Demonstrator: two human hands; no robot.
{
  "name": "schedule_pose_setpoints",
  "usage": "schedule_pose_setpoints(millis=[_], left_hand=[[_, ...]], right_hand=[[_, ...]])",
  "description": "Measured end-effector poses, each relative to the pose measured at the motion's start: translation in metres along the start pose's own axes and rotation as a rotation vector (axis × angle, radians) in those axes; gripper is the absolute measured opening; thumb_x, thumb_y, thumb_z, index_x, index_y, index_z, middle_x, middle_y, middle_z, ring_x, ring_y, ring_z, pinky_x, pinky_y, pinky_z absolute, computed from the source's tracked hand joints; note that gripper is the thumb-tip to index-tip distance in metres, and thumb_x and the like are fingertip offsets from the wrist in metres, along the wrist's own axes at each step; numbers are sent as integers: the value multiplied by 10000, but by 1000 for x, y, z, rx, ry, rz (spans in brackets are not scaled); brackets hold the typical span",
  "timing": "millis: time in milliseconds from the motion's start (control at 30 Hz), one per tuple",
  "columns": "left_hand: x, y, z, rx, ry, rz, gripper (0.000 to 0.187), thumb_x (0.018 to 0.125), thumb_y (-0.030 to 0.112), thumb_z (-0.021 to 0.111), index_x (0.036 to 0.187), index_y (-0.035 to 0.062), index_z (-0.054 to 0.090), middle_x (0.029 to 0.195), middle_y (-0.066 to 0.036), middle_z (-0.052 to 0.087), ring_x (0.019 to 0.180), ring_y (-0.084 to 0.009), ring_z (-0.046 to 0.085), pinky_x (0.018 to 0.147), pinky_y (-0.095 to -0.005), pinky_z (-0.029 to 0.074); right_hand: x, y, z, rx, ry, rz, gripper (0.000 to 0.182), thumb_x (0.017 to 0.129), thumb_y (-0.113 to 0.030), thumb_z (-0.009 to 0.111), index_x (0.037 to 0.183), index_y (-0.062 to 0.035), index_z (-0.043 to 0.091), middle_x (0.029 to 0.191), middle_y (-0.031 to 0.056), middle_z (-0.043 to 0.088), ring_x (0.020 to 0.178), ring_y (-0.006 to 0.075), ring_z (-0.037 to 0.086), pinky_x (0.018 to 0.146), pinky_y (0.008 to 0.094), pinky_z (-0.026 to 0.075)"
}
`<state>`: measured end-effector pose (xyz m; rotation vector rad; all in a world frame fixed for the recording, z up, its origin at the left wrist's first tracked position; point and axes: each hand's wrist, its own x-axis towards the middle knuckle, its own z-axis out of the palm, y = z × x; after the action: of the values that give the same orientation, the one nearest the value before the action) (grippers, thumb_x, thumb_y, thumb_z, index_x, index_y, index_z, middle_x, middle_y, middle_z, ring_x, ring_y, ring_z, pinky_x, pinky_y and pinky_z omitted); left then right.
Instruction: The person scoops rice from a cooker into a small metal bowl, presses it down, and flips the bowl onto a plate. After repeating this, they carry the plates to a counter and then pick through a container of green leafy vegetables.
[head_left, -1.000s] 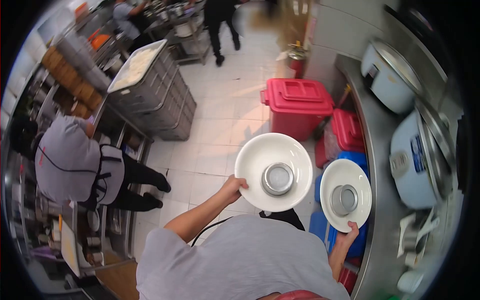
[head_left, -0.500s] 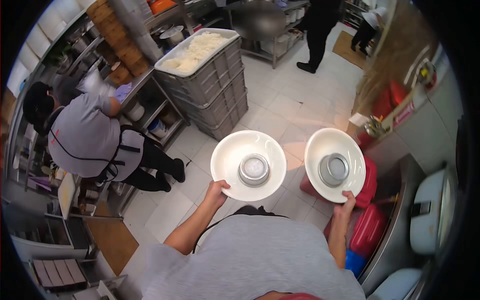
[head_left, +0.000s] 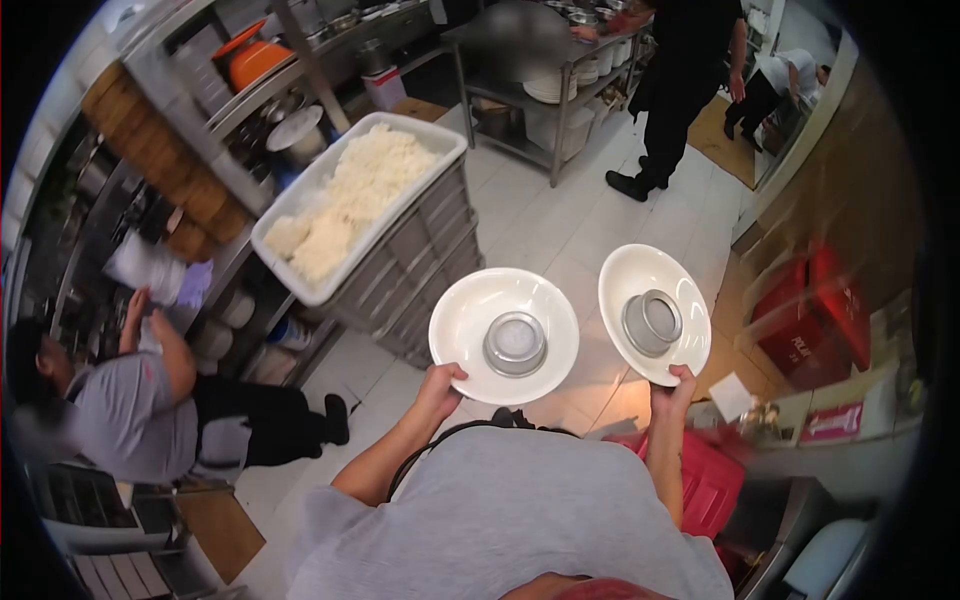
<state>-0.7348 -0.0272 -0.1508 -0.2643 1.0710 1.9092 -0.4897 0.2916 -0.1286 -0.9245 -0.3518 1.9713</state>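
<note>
- So, two bowls in play here: a wide white left bowl (head_left: 452, 315) and a matching right bowl (head_left: 693, 350), held apart in front of the grey shirt.
- The left bowl is gripped by the left hand (head_left: 438, 388) at its near left rim, thumb on top, fingers mostly tucked out of sight below.
- Pretty much the same with the right hand (head_left: 673, 393): it's closed on the near rim of the right bowl, which is tipped noticeably more.
- A small round metal left cup (head_left: 515, 343) is carried inside the left bowl, and a right cup (head_left: 652, 322) inside the other. Neither is touched by the fingers.
- Beyond the left grip and off to its left, a white tub (head_left: 452, 150) heaped with crumbly white food (head_left: 355, 190) is held up by grey crates (head_left: 430, 250).
- Close by the right forearm, a red bin (head_left: 712, 485) is partly covered; farther out to the right of that grip, a red box (head_left: 808, 320) can be seen.
- Well left of the left grip, shelving is faced by a co-worker (head_left: 140, 410).
- Way past both grips, a steel table (head_left: 510, 95) is seen, with a person in black (head_left: 685, 90) standing beside it.
</note>
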Motion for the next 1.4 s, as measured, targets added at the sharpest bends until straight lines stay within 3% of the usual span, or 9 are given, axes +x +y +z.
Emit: schedule_pose_setpoints(millis=[333, 500, 767, 867, 967, 1133, 1233, 1400], left_hand=[[196, 83, 173, -92, 20, 0, 636, 624, -50, 481, 1253, -102, 400, 1249, -215, 493, 1171, -367, 482, 1050, -455, 378], [287, 113, 250, -124, 98, 64, 612, 636, -53, 475, 1243, -94, 411, 1251, -212, 497, 1166, -357, 492, 1041, -446, 395], [383, 197, 356, -235, 114, 207, 603, 651, -66, 489, 1250, -93, 423, 1209, -193, 527, 1130, -327, 519, 1001, -443, 419], [437, 242, 394, -235, 46, 285, 585, 658, -69, 495, 1239, -100, 431, 1193, -184, 543, 1114, -312, 534, 1002, -425, 421], [501, 291, 432, -170, -78, 371, 587, 667, -62, 492, 1247, -105, 409, 1213, -204, 535, 1112, -328, 549, 1020, -423, 421], [580, 376, 526, -117, -290, 365, 577, 681, -60, 502, 1250, -97, 412, 1211, -199, 534, 1103, -309, 557, 1012, -419, 429], [637, 406, 576, -32, -395, 272, 503, 744, 14, 518, 1231, -65, 423, 1150, -178, 553, 1020, -324, 585, 822, -478, 492], [732, 420, 659, -149, -441, 234, 415, 766, 21, 509, 1163, -87, 456, 1098, -212, 573, 902, -344, 631, 746, -469, 524]], right_hand=[[209, -38, 97, -50, 100, -66, 667, 592, 10, 501, 1256, -28, 460, 1167, 121, 563, 1060, 319, 575, 905, 495, 519], [343, -73, 207, -140, 61, -27, 636, 600, 26, 502, 1232, -35, 466, 1177, 155, 552, 1098, 350, 552, 941, 551, 479], [518, -69, 363, -239, -127, 66, 530, 629, -4, 524, 1157, -15, 482, 1105, 124, 563, 1036, 320, 578, 920, 491, 502], [575, -46, 404, -227, -146, 135, 606, 615, 11, 507, 1220, 1, 468, 1189, 134, 543, 1084, 324, 559, 934, 491, 493], [594, -27, 446, -235, -254, 108, 612, 597, 17, 497, 1208, 8, 478, 1170, 128, 558, 1069, 311, 570, 953, 457, 488], [640, -14, 506, -263, -258, 245, 619, 590, 16, 489, 1209, 5, 488, 1146, 124, 580, 1077, 289, 572, 975, 428, 478], [664, -11, 541, -237, -242, 249, 621, 595, 20, 489, 1216, 1, 485, 1151, 128, 577, 1088, 299, 566, 975, 440, 478], [749, -13, 600, -200, -246, 168, 623, 602, 37, 489, 1223, -3, 477, 1159, 131, 572, 1104, 320, 556, 971, 483, 476]])
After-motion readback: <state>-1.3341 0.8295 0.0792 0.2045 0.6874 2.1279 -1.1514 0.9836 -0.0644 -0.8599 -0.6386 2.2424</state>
